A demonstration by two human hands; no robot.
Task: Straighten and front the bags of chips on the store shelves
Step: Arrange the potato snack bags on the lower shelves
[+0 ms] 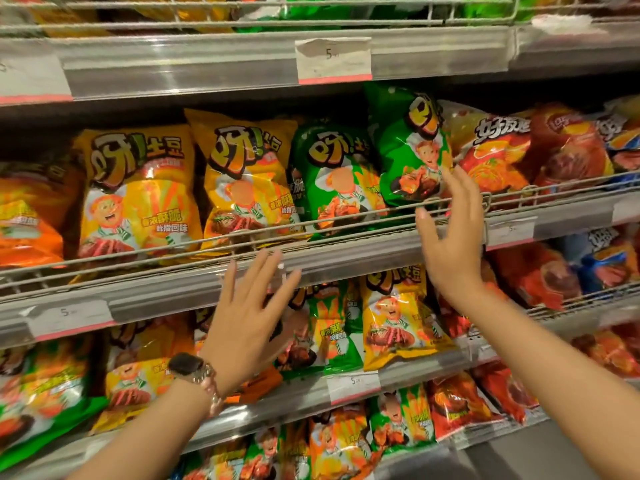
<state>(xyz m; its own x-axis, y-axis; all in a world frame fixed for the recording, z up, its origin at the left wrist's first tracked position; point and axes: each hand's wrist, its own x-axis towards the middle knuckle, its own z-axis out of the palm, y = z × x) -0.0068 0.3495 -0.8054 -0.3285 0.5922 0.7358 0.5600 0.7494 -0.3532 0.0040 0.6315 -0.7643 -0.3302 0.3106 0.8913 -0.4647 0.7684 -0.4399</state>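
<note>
**Both hands up at the middle shelf, green bag standing crooked**

Right hand [450,223] is up at the wire rail [346,221], fingers spread wide and holding nothing, fingertips just beside or brushing the lower edge of the tilted green bag [408,147]; whether there is real contact I cannot tell. Left hand [249,317], watch [185,363] on its wrist, is lower, also splayed open and empty, hovering in front of the shelf lip [207,289] below the rail.

That bag looks like the one under attention. It rides higher than its neighbours and leans, top poking up toward the shelf above, so it reads as unseated, probably propped on the rail or on bags behind it. The open palms suggest patting and squaring rather than lifting.

Counting along this middle shelf: two yellow bags [138,192] facing front and fairly upright, then two green ones, the straighter green bag [332,178] tucked partly behind the crooked one. At far left sits an orange bag [27,213], cut off by the frame. Right of the hand come red bags [495,157], at least two, overlapping so the exact number is unclear.

The rail holds every front in place. Three price tags [333,58] are readable at five.
</note>
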